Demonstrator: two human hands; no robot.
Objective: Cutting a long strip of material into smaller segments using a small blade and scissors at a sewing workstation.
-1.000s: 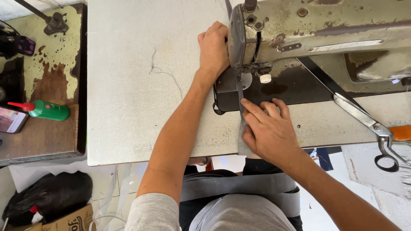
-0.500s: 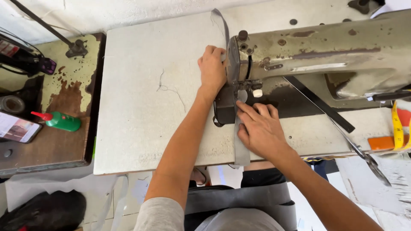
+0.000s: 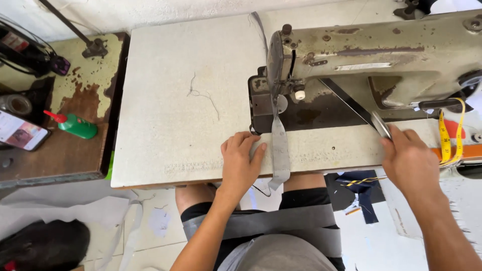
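Left hand (image 3: 240, 163) flat, fingers spread, pinning narrow grey fabric strip (image 3: 279, 150) to white desk (image 3: 165, 100); right hand (image 3: 409, 160) grip closed around long metal scissors (image 3: 359, 108). Best keeping strip taut, blades square.

The right hand (image 3: 409, 160) is covering the scissors' (image 3: 374, 120) handles, the sewing machine (image 3: 371, 55) is running off the right edge, and the grey strip's (image 3: 279, 150) upper end is disappearing under its head.

Bare forearms, grey shirt, dark shorts.
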